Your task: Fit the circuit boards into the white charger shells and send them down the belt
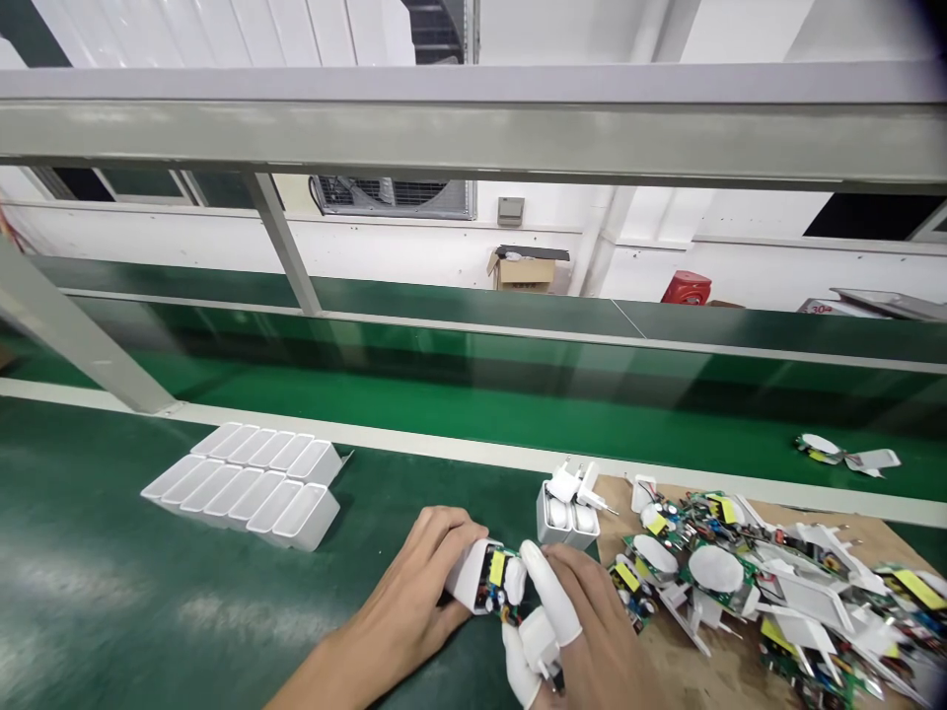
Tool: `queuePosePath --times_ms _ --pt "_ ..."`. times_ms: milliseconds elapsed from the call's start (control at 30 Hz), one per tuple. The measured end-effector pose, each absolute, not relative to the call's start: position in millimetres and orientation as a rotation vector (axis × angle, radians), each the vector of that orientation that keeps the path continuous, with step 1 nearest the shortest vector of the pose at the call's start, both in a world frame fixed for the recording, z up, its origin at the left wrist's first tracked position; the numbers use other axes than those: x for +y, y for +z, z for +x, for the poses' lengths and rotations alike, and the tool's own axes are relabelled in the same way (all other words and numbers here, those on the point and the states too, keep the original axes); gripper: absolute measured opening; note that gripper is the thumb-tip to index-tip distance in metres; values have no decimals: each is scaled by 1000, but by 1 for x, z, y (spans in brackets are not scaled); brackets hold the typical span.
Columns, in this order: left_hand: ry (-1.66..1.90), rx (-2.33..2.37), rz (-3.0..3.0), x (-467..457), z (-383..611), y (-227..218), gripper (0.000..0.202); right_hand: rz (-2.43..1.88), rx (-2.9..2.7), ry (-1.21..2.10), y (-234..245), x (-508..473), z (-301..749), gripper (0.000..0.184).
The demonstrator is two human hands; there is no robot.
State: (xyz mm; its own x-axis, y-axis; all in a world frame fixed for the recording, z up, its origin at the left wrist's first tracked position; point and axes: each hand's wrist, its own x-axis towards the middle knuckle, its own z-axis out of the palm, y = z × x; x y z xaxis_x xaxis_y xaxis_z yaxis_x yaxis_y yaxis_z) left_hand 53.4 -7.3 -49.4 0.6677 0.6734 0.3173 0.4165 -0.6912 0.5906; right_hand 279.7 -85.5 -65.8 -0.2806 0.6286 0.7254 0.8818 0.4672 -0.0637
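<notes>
My left hand (423, 572) is closed around a white charger housing (464, 580), its open end facing right. Partly inside that opening sits a circuit board (497, 570) with a yellow-wrapped part and a white pad. My right hand (596, 621), with white covers on its thumb and index finger, grips the board's right end. A white plug cap (539, 641) hangs by wires between those fingers. Just beyond the right hand stand white housings (568, 525) with boards in them and plug caps lying on top.
Several empty white housings (252, 493) stand in two rows at the left. Wired circuit boards (717, 567) are piled on brown cardboard (685, 671) at the right. Behind a pale rail runs a green belt (444, 404), carrying one board assembly (821, 449). A metal frame (473, 133) crosses above.
</notes>
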Motion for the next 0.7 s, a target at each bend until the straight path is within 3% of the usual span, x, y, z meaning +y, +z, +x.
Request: queuePosePath --times_ms 267,700 --pt "696 866 2398 -9 56 -42 57 -1265 -1969 -325 -70 -89 276 78" --pt "676 880 2402 -8 56 -46 54 -1253 -2000 -298 -63 -93 277 73"
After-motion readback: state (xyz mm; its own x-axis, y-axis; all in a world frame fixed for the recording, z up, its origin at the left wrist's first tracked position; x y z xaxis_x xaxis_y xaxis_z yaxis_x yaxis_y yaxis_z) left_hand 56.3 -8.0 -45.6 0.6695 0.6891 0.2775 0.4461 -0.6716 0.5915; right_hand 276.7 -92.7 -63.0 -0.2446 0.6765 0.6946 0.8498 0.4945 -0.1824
